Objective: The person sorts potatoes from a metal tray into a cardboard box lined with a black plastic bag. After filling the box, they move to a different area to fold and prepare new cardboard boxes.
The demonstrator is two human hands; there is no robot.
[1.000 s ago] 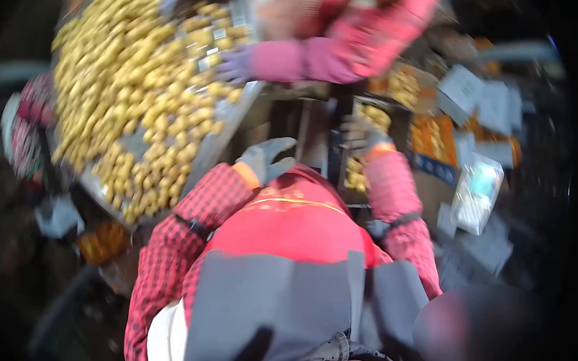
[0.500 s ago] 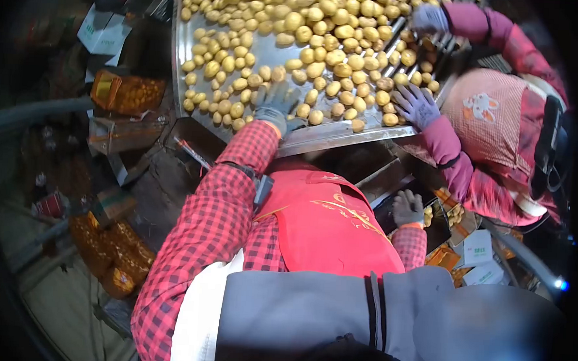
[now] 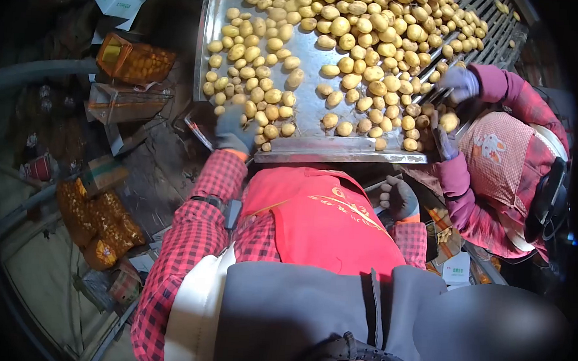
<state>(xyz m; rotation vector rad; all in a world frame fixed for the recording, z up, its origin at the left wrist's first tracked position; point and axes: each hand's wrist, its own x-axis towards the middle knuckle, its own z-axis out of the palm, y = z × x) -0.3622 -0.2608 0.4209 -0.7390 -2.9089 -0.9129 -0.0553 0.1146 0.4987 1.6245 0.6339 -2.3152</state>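
Many yellow potatoes (image 3: 374, 54) lie on a metal sorting tray (image 3: 305, 116) with a raised front rim. My left hand (image 3: 235, 127), in a grey glove, is at the tray's front left corner, against the potatoes there. It is blurred, and its fingers cannot be told apart clearly. Right of my red apron (image 3: 326, 215), below the tray's rim, is my right hand (image 3: 399, 198), also gloved. Its fingers are apart and curved, with nothing visible in them.
A co-worker in purple sleeves (image 3: 496, 87) has both gloved hands at the tray's right side, beside a slatted rack (image 3: 499, 34). On the left are an orange mesh bag (image 3: 138, 61), a cardboard box (image 3: 126, 103), more filled bags (image 3: 97, 226) and a curved pipe (image 3: 40, 72).
My left hand has moved left to the tray's corner. My right hand has risen closer to the rim. The view has shifted, and the co-worker's hands have come nearer each other.
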